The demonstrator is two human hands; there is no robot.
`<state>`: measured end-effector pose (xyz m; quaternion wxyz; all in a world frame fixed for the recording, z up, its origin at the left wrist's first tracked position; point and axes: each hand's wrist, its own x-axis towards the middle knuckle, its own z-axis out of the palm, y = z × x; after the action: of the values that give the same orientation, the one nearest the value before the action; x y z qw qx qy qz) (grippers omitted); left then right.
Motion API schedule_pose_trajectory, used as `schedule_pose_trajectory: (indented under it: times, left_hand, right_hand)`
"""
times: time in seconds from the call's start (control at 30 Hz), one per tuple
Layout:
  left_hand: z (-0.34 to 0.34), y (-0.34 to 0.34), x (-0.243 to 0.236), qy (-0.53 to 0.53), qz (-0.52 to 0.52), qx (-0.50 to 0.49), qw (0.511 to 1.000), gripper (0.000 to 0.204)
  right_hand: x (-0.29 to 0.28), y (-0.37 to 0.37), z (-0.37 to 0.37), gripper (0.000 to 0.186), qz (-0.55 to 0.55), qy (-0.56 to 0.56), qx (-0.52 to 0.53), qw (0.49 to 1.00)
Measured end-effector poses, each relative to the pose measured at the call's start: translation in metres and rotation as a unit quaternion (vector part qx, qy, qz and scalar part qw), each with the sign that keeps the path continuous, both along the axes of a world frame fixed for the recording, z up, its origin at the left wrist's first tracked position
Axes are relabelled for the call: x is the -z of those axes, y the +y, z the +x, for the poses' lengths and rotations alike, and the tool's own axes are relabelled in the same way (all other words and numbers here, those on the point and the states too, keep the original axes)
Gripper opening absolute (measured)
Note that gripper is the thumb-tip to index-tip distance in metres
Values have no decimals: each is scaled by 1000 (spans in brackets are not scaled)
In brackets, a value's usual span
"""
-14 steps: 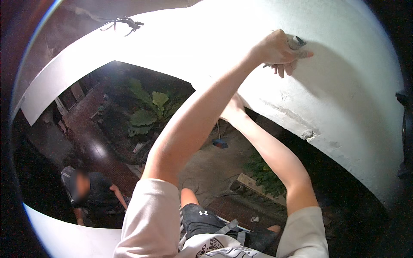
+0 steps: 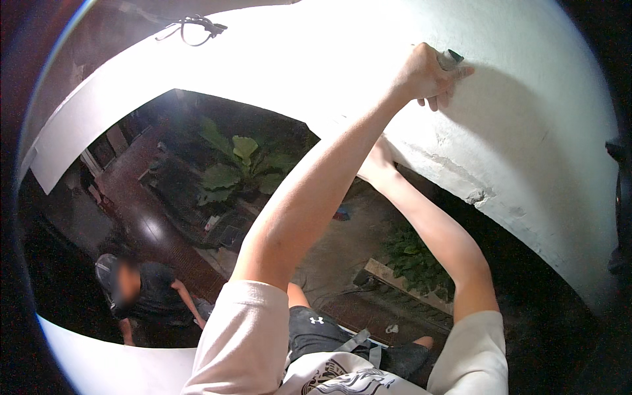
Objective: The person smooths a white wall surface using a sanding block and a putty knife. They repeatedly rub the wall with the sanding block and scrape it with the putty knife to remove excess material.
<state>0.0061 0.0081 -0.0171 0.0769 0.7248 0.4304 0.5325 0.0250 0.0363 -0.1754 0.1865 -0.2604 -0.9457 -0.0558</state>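
Observation:
My left hand is up against the bright white wall surface at the upper right. It grips a small grey tool with a dark end; most of that tool is covered by the hand, so its kind is unclear. One finger stretches along the wall beside it. My right hand is lower down, at the wall's lower edge, crossed behind my left forearm. Its fingers are mostly hidden, and what they touch does not show. A cracked, chipped patch runs along the wall's edge to the right of it.
Far below, a person in dark clothing and a cap is at the lower left. A large-leaved plant grows on the ground beneath the opening. A long board lies beside more greenery. Dark cables rest on the white surface at the upper left.
Both my forearms have shifted a little to the right. My left hand, with the grey tool in it, has stayed near the same wall spot and turned slightly.

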Motion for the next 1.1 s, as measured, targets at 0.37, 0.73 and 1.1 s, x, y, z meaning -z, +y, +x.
schedule_pose_trajectory:
  times: [0.37,0.73,1.1]
  left_hand:
    - [5,0,-7,-24,-33,30,999,62]
    - [3,5,-5,-24,-39,14,999,61]
    - [1,-9,-8,-10,-40,29,999,49]
  right_hand:
    - [8,-7,54,50,395,-119,62,909]
    - [0,4,-72,44,285,-99,-35,953]
    - [-1,-14,40,46,387,-118,32,914]
